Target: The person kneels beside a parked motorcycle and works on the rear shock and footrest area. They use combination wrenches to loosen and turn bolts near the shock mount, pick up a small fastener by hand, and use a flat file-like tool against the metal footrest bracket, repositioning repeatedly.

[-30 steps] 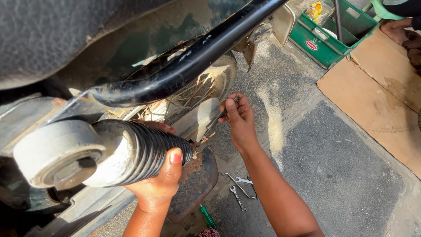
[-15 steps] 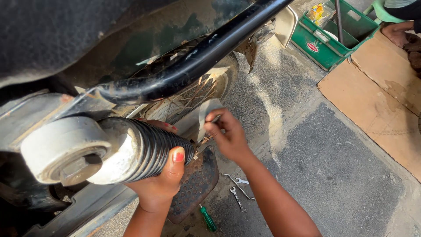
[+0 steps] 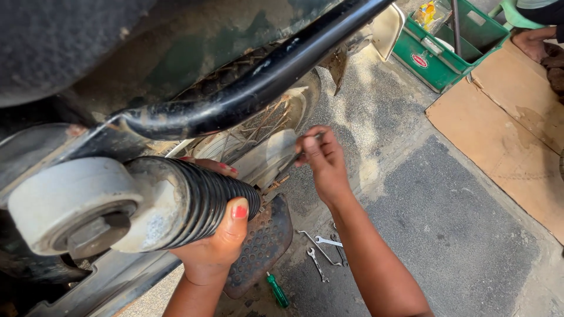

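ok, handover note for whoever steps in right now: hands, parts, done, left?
Left hand: wrapped around the black ribbed rubber boot of the shock absorber, thumb on top.
Right hand: pinching a thin metal tool at the lower end of the shock, beside the spoked rear wheel.
Grey round top mount: off the frame, bolt hole empty.
Loose steel spanners and green-handled screwdriver: on the ground by the perforated footplate.
Left: lower end looks still attached; I cannot see the fastener.

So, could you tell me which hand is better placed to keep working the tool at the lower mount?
Probably the right hand: it already holds the slim metal tool there. The left hand is wrapped around the ribbed shock absorber, steadying it.
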